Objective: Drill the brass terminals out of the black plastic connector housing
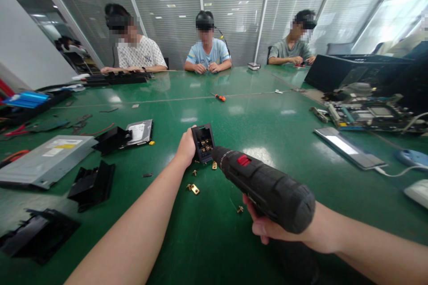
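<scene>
My left hand (187, 146) grips a small black plastic housing (203, 130) by its left side, its open face tilted toward me. Brass-coloured terminals and screws (205, 144) show inside it. In my right hand (264, 225) is a black cordless drill (264, 182) with a red switch on top. The drill's nose points at the housing's lower right edge; its bit is hidden from view. Below the housing, a brass plate (195, 189) with a screw, another brass plate (214, 166) and loose screws (240, 209) lie on the green table (214, 245).
Left are black plastic parts (92, 185), a metal optical drive (50, 158) and a hard drive (140, 132). An orange screwdriver (220, 97) lies ahead. A phone (347, 148), circuit boards (371, 113) and a mouse (417, 192) are right. Three people sit across the table.
</scene>
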A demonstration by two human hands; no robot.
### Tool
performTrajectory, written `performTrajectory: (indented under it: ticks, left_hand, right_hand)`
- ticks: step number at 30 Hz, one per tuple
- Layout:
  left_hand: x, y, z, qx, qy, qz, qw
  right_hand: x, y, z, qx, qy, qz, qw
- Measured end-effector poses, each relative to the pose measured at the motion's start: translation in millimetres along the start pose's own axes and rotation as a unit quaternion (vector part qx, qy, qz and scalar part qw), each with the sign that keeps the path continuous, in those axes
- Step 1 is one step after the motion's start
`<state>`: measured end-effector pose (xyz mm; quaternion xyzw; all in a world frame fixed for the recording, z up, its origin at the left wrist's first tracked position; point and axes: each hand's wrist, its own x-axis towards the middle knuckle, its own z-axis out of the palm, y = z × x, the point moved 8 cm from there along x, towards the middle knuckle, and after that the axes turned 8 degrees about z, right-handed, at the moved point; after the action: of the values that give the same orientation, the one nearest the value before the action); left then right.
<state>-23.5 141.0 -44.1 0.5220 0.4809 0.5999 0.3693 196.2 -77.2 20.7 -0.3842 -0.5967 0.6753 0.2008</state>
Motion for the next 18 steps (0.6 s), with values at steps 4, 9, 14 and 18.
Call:
performTrajectory:
  ticks: [4, 9, 14, 18]
  left_hand:
    - [-0.9, -1.1, 2.5, -0.021, -0.011, -0.017, 1.0]
    - [-2.2, -1.9, 4.2, -0.025, -0.015, -0.026, 0.999]
    - [-2.1, -1.6, 2.3, -0.02, 0.0, -0.023, 1.0]
    - [-2.5, 0.5, 3.3, -0.016, -0.005, -0.019, 1.0]
  right_hand:
    - [-1.0, -0.9, 0.0, -0.006, 0.001, 0.008, 1.0]
    - [0.0, 2.2, -1.3, 0.003, -0.002, 0.009, 1.0]
    - [-0.3, 3.5, -2.3, 0.007, 0.006, 0.008, 1.0]
    - [-0.8, 2.2, -3.0, 0.01, 0.012, 0.005, 1.0]
